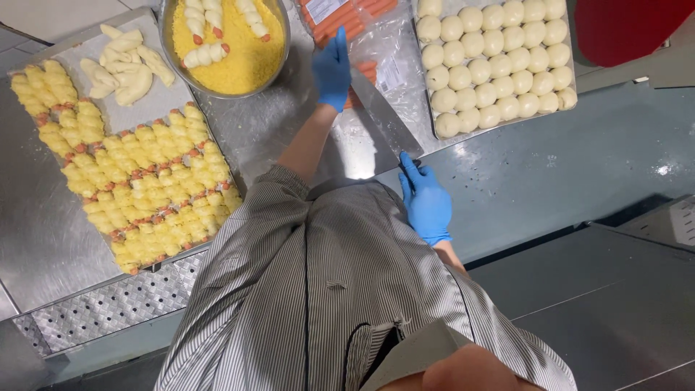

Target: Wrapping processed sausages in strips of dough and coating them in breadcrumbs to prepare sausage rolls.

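Blue-gloved left hand (332, 66) rests flat, fingers loose, on the sausage packet (346, 18) beside the crumb bowl (279, 54) — seemingly fetching one. Right hand (425, 201) touches the steel blade (384, 116), grip unclear — pinching a sausage free seems the next need.

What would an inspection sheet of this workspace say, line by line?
Surface: grey steel worktable, partly bare at the right.
Job's things: clear plastic pack of orange sausages; flat steel blade; round pale dough balls on a tray.
Clutter: round steel bowl of yellow crumbs; yellow crumbed sausage rolls and uncoated pale rolls on a flat tray.
Grippers: blue-gloved left hand over the sausage pack; blue-gloved right hand, fingers at the blade's near end.
Cables: nothing seen.
Surroundings: red object top right; perforated steel grating.
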